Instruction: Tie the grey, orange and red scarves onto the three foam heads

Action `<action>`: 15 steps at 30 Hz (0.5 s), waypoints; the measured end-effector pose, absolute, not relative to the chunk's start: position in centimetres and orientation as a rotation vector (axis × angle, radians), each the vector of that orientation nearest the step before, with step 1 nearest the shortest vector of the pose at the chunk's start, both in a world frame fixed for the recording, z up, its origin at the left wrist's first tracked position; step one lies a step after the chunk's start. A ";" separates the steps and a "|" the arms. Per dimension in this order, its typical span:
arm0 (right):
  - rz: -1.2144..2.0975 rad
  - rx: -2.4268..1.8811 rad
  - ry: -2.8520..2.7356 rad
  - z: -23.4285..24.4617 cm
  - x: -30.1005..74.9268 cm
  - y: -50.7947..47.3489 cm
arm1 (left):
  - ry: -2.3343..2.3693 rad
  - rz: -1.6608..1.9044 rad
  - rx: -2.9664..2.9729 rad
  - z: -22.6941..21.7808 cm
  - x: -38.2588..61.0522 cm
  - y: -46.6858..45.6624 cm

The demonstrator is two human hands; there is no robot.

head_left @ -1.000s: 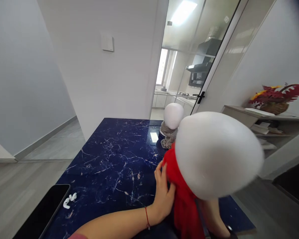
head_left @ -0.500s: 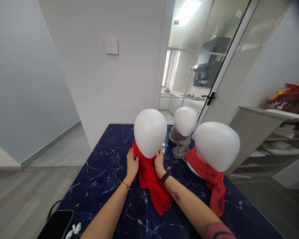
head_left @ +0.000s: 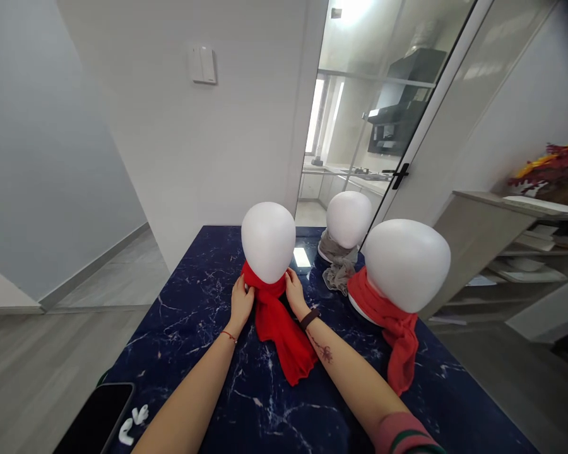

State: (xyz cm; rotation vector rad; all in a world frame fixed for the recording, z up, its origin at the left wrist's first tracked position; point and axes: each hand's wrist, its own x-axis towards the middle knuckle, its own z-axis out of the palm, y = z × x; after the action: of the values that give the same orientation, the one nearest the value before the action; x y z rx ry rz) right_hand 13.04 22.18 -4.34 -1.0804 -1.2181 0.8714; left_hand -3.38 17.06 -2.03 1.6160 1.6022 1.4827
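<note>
— When you look along the left edge of the table [head_left: 184,315], what lies there?
— One phone [head_left: 97,419], its long axis slanting inward, and two earbuds [head_left: 125,433] just beside it.
— And the hands?
— The left hand [head_left: 242,302] touches the left side of the red scarf [head_left: 284,337]; whether thumb and fingers pinch it, I cannot tell. That scarf goes around the neck of an upright white head [head_left: 268,239], nearer the far edge, its tail pointing toward the near edge, long axis slanting right. The right hand [head_left: 296,295] touches the other side, fingers partly hidden, so that grip I cannot tell either.
— How many scarves and heads?
— Three of each: next comes a grey scarf [head_left: 338,270] around the second head [head_left: 349,217], by the far right corner, then a coral scarf [head_left: 401,353] around the third head [head_left: 407,265], along the right edge.
</note>
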 end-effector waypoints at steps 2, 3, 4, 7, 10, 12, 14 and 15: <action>0.842 -1.101 -1.231 -4.1 13.0 21.9 | 1.582 1.490 1.623 -1.8 -3.4 17.1; 0.825 -1.111 -1.235 -4.0 12.9 21.8 | 1.577 1.493 1.622 -1.8 -3.4 17.1; 0.808 -1.119 -1.240 -3.9 12.9 21.6 | 1.570 1.493 1.621 -1.7 -3.4 17.1; 0.756 -1.141 -1.251 -3.8 12.9 21.4 | 1.563 1.497 1.617 -1.6 -3.3 17.2; 0.706 -1.167 -1.251 -3.9 12.9 21.4 | 1.590 1.503 1.590 -1.9 -3.3 17.4; 0.678 -1.190 -1.238 -4.0 12.9 21.6 | 1.623 1.505 1.562 -2.1 -3.3 17.5; 0.658 -1.227 -1.214 -4.0 13.0 21.7 | 1.662 1.503 1.540 -2.3 -3.2 17.6; 0.650 -1.247 -1.202 -4.0 13.1 21.8 | 1.681 1.500 1.534 -2.3 -3.2 17.5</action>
State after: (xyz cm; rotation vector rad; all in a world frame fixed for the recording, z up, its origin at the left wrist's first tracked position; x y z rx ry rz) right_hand 13.07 21.77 -3.99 -1.2474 -1.2023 0.6496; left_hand -3.18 17.54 -2.27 1.5345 1.6809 1.4997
